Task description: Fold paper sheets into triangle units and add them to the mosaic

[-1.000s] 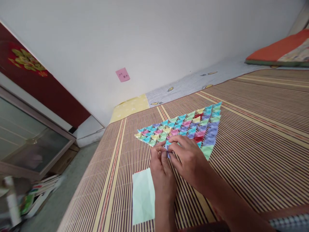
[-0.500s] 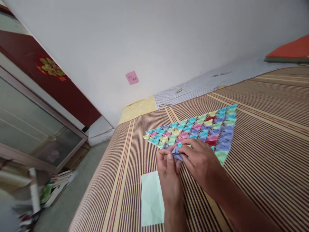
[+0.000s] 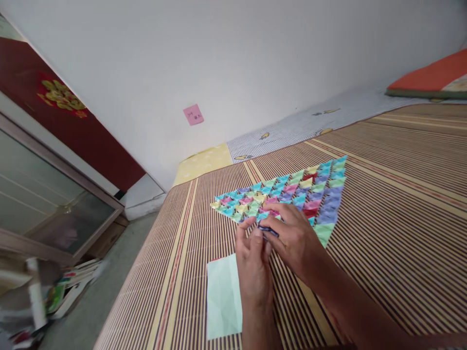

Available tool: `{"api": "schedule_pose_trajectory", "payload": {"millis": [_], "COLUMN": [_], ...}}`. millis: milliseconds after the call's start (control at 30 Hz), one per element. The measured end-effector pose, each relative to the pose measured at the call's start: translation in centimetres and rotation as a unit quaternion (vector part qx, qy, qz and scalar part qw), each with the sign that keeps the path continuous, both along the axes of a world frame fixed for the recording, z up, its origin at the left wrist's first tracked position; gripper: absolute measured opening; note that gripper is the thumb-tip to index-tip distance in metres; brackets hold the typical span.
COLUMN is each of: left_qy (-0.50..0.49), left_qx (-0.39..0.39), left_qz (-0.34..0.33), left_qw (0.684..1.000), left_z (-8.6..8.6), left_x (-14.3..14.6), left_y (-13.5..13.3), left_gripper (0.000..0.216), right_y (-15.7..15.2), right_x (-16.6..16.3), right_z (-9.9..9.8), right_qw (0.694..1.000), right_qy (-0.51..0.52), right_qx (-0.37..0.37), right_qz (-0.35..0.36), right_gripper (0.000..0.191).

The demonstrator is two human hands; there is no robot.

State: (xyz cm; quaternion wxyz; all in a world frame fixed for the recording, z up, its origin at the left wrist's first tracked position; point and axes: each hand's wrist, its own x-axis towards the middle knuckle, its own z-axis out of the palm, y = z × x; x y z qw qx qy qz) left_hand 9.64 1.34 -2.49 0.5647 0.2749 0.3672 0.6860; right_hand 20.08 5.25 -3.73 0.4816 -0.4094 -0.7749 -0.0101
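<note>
A flat triangular panel of many small folded paper units in blue, green, pink, yellow, red and purple lies on a striped bamboo mat. My left hand and my right hand meet at the panel's near edge. Both pinch a small purple folded paper piece between their fingertips, right against the panel. Most of that piece is hidden by my fingers. A pale green paper sheet lies on the mat just left of my left wrist.
A white wall with a pink sticky note rises behind the mat. An orange cushion sits at the far right. Left of the mat's edge there is floor, a glass-fronted cabinet and a pile of books.
The view shifted slightly. My hands stayed at the panel's near edge, and my fingers closed tighter over the purple piece, which showed more half a second ago.
</note>
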Motion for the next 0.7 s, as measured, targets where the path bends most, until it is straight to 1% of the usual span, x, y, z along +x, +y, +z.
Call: {"api": "schedule_pose_trajectory", "payload": {"millis": [100,167,333,400,533,633,700], "left_qy": [0.002,-0.011,-0.106,-0.131,-0.130,-0.122,-0.131], "left_qx": [0.003,0.006,-0.027,-0.043,-0.048,-0.040,-0.048], "left_qz": [0.012,0.007,-0.040,-0.045,-0.032,-0.039,-0.051], "left_qw": [1.000,1.000,0.993,0.989,0.990,0.991,0.989], "left_z": [-0.02,0.04,-0.01,-0.21,-0.56,-0.62,-0.59], "left_x": [-0.03,-0.07,-0.39,-0.55,-0.47,-0.22,-0.21], "left_y": [0.09,0.18,0.48,0.61,0.75,0.81,0.89], "left_gripper": [0.035,0.033,0.033,0.029,0.020,0.019,0.024], "right_y": [0.12,0.21,0.39,0.41,0.39,0.45,0.49], "right_x": [0.01,0.13,0.51,0.52,0.40,0.26,0.18], "right_z": [-0.03,-0.02,0.01,-0.02,-0.15,-0.32,-0.38], "right_qw": [1.000,1.000,0.999,0.998,0.997,0.996,0.995], "right_qy": [-0.006,-0.005,0.002,0.007,0.005,-0.001,-0.002], "right_qx": [-0.006,-0.014,-0.034,-0.045,-0.058,-0.067,-0.075], "right_qz": [0.008,0.019,0.031,0.038,0.053,0.059,0.063], "right_gripper": [0.006,0.005,0.005,0.009,0.019,0.018,0.016]}}
